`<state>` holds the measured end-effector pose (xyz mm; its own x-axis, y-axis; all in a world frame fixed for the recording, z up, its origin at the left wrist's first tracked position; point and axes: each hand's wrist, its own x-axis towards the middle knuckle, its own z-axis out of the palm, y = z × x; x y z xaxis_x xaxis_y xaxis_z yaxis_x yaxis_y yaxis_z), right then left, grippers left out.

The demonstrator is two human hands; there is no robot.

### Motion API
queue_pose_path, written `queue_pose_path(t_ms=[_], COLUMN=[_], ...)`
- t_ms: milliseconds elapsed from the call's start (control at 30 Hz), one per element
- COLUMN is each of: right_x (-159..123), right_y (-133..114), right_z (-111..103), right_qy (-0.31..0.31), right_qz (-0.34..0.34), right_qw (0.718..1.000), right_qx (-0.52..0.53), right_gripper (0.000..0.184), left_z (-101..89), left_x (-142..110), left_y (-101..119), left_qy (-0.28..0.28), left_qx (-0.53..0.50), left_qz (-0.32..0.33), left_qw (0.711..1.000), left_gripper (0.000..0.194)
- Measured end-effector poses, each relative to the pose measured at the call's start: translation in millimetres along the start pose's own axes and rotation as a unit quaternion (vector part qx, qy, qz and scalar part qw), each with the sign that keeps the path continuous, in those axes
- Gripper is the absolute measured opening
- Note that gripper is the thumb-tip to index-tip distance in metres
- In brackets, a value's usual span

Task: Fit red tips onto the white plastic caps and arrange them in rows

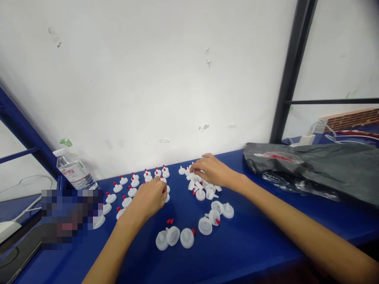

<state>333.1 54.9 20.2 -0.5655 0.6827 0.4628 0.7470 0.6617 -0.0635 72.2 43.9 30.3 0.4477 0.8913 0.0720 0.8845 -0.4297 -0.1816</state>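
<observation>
My left hand [150, 196] is closed over the right end of some rows of white nozzle caps with red tips [132, 191]. A bit of red shows between its fingers, and a white cap sits just beside them; the fingers partly hide what they grip. At the loose pile of white caps [200, 194], my right hand [213, 170] has its fingers bent down and pinched at a white cap [187, 171] on the far left side. Nearer me lie several loose white caps [187, 238] and small red tips [169, 221].
A water bottle [75, 170] leans by the wall at left, beside a blurred patch and a dark flat device [20, 252]. Grey plastic bags [319, 165] cover the right of the blue table [254, 244]. A dark metal post [291, 71] rises behind them.
</observation>
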Motion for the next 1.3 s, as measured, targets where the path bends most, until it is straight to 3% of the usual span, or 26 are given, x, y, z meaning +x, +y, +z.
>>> queue_pose_path(t_ms=[167, 233, 300, 400, 533, 667, 833, 1033, 1167, 1300], right_x=[-0.2, 0.3, 0.5, 0.0, -1.6, -2.3, -2.2, -1.4, -1.2, -1.2], right_y=[-4.0, -7.1, -9.5, -10.3, -6.5, -1.9, -0.7, 0.6, 3.7, 4.5], right_z=[-4.2, -8.1, -12.8, -18.4, -20.4, -19.9, -16.4, -10.7, -17.3, -25.1], right_qy=[-0.005, -0.013, -0.019, -0.031, -0.056, -0.081, -0.121, -0.153, -0.154, -0.091], right_qz=[-0.003, -0.007, -0.013, -0.017, -0.011, -0.005, -0.008, -0.008, 0.01, 0.027], right_qw=[1.0, 0.999, 0.998, 0.998, 0.997, 0.995, 0.991, 0.987, 0.985, 0.986], right_qx=[0.027, 0.04, 0.05, 0.056, 0.06, 0.064, 0.051, 0.046, 0.081, 0.137], right_gripper=[0.018, 0.015, 0.014, 0.012, 0.015, 0.018, 0.02, 0.024, 0.025, 0.025], left_z=[-4.3, -9.1, -15.0, -22.6, -25.2, -19.4, -9.9, -8.9, -10.9, -12.7], left_x=[-2.8, -3.6, -5.1, -9.7, -17.4, -17.8, -12.5, -11.2, -8.0, -2.3], left_y=[10.4, 15.0, 17.1, 12.3, -3.8, -12.1, -9.7, -6.4, -1.7, 5.3], left_qy=[0.041, 0.069, 0.06, -0.052, -0.231, -0.287, -0.282, -0.237, -0.163, -0.034], left_qx=[0.003, -0.043, -0.115, -0.235, -0.317, -0.342, -0.358, -0.336, -0.373, -0.401], left_qz=[0.014, 0.033, 0.062, 0.096, 0.078, 0.069, 0.072, 0.059, 0.071, 0.052], left_qw=[0.999, 0.996, 0.99, 0.966, 0.916, 0.892, 0.887, 0.91, 0.911, 0.914], left_gripper=[0.03, 0.032, 0.032, 0.026, 0.021, 0.025, 0.017, 0.014, 0.011, 0.018])
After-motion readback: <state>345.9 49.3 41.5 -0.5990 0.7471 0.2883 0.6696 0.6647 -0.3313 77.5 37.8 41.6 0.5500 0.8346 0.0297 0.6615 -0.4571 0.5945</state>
